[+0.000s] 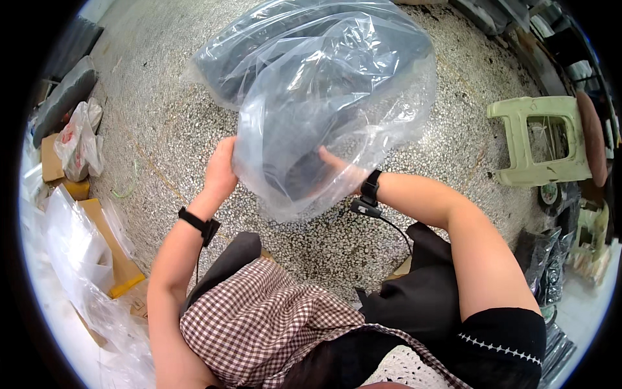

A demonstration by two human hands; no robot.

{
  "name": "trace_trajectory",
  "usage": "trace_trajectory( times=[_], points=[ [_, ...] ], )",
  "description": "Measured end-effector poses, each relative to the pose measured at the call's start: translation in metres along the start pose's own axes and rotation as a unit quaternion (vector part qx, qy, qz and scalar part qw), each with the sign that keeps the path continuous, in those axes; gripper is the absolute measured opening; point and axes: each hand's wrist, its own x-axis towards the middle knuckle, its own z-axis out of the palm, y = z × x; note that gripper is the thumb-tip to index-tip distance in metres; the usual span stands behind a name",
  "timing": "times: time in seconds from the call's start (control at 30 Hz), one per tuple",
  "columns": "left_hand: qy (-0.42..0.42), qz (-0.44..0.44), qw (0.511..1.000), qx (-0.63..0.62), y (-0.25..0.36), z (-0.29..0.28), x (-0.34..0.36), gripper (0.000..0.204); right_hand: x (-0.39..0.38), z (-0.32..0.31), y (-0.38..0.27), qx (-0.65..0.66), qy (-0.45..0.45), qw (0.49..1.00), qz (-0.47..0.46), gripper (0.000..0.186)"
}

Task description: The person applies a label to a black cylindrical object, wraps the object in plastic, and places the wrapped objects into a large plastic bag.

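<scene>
A large clear plastic bag [285, 110] hangs in front of me over the floor, its film creased and shiny. Grey-blue, darker material [382, 45] shows through its far part; I cannot make out what it is. At the bag's near left edge, my left hand [222, 170] is closed on the film, its fingertips hidden behind it. My right hand [343, 174] is at the near right side of the bag, partly covered by loose film. Its thumb points left and its fingers look curled on the plastic, though the film blurs them.
A pale green plastic stool [508, 139] lies on its side at the right on the speckled floor [155, 129]. Along the left stand cardboard [113, 240], clear plastic sheeting [74, 249] and a white plastic bag [79, 139]. Dark wrapped packages [544, 259] lie at the lower right.
</scene>
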Motion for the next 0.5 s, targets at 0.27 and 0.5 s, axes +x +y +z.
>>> trace_trajectory(
  times=[0.27, 0.5],
  points=[
    [-0.108, 0.124, 0.976, 0.144, 0.027, -0.017, -0.065, 0.005, -0.033, 0.051, -0.034, 0.033, 0.002, 0.999, 0.009, 0.076],
    [-0.358, 0.209, 0.892, -0.180, 0.116, 0.020, -0.040, 0.036, 0.006, 0.104, -0.011, 0.056, 0.069, 0.993, -0.072, 0.055]
  ],
)
